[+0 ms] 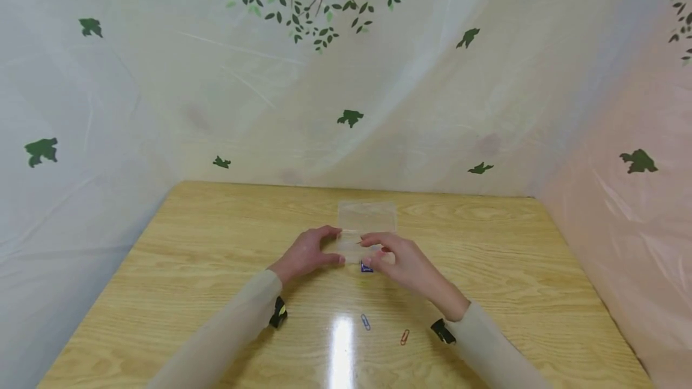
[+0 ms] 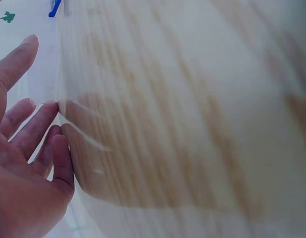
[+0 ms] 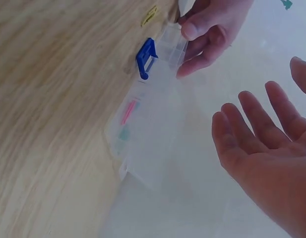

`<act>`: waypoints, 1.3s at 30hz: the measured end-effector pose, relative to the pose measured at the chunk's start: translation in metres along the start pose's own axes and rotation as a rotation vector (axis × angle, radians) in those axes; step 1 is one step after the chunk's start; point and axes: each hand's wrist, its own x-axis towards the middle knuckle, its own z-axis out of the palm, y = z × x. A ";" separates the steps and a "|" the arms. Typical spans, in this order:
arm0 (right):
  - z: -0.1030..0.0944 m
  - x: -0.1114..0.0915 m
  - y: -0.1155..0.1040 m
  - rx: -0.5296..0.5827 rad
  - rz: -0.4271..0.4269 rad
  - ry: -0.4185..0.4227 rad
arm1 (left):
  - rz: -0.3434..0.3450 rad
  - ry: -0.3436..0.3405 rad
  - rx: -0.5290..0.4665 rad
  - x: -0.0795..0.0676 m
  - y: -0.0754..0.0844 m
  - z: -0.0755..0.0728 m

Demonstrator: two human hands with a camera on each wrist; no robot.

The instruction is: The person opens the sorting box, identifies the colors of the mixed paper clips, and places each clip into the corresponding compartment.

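A clear plastic box (image 1: pixel 351 251) with inner dividers lies on the table, its see-through lid (image 1: pixel 369 215) swung back. On the box's near side is a blue latch (image 3: pixel 145 58). My left hand (image 1: pixel 308 252) holds the left end, thumb at the near side and fingers at the far side. Over the right part hovers my right hand (image 1: pixel 402 260), fingers loosely bent and thumb apart; the right wrist view shows a bare palm. Inside the box are a pink paper clip (image 3: pixel 127 112) and something green (image 3: pixel 124 133), blurred through the plastic.
Nearer the front of the wooden table (image 1: pixel 216 227) lie a blue paper clip (image 1: pixel 366 322) and a red paper clip (image 1: pixel 405 337). A yellow paper clip (image 3: pixel 149 16) lies close to the box. Sheeting with leaf prints hangs behind and at both sides.
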 end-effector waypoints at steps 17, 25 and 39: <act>-0.006 -0.035 0.002 -0.099 -0.012 -0.072 | -0.026 0.005 0.001 0.000 0.000 0.002; -0.011 -0.051 0.009 -0.105 -0.007 -0.129 | -0.035 0.003 -0.009 -0.002 0.003 0.001; -0.009 -0.070 0.019 -0.086 -0.056 -0.209 | -0.034 0.007 0.003 -0.002 0.003 0.001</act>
